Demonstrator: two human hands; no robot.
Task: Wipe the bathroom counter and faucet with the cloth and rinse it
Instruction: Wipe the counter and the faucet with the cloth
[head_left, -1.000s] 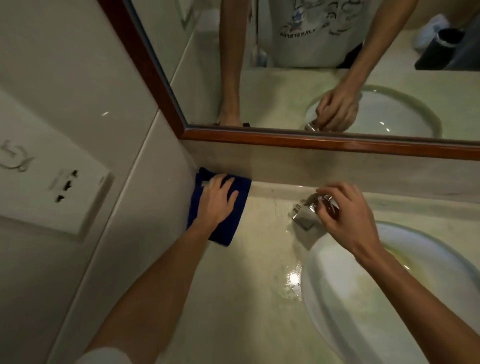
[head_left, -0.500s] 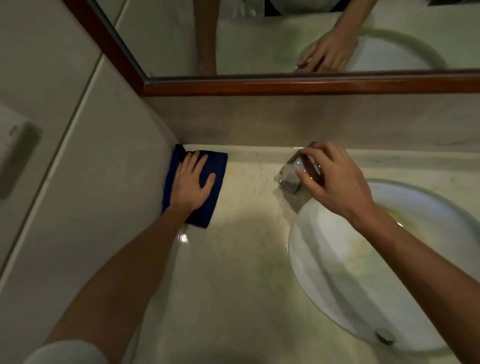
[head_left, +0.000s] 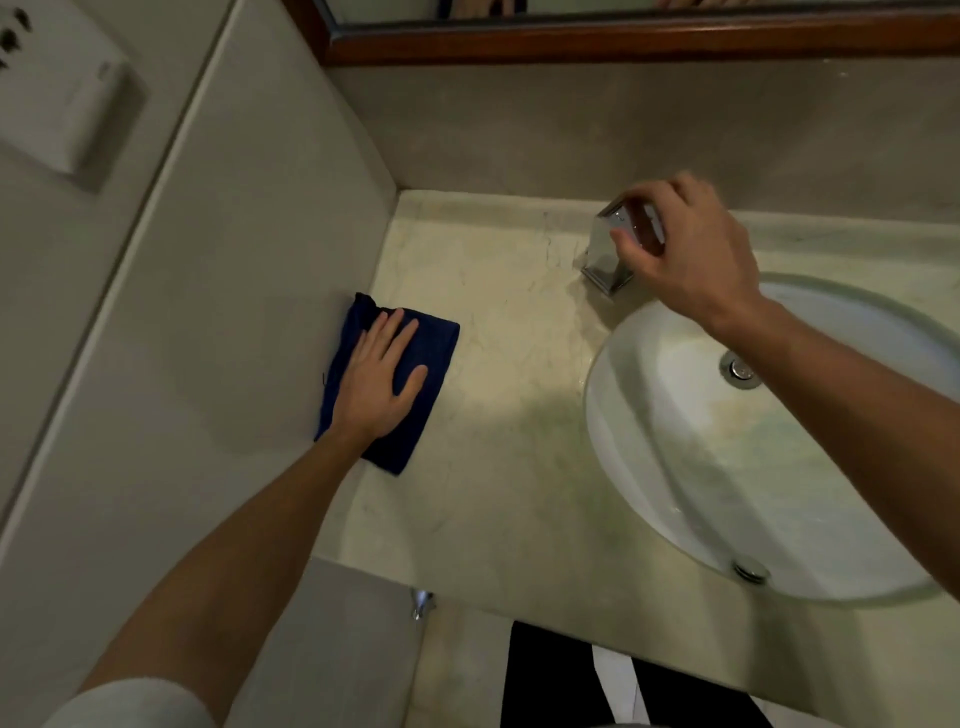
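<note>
Since the earlier frame the cloth (head_left: 400, 374) and the left hand (head_left: 376, 387) on it have come away from the back corner and toward the front edge of the desk (head_left: 509, 415), along the left side wall (head_left: 218, 322). Right hand (head_left: 685, 254) unchanged in place, on the faucet (head_left: 608, 254).

Left hand: flat, fingers straight and slightly spread, palm pressing down on the cloth. No curl round the fabric.

Cloth: dark blue, folded to a rough rectangle, lying flat on the pale marbled desk. Its left edge touches the base of the side wall; well apart from the faucet and from the sink (head_left: 675, 467).

Right hand: fingers curled over the top of the chrome faucet, thumb on its near side, gripping it. Faucet stands at the back of the desk, just beside the sink rim. Image slightly blurred here; whether water runs cannot be told.

Sink: white oval basin set in the desk at right, drain (head_left: 740, 370) visible beside the right forearm.

Also noted: wooden mirror frame (head_left: 623, 44) along the top; white wall socket (head_left: 62, 104) upper left.
</note>
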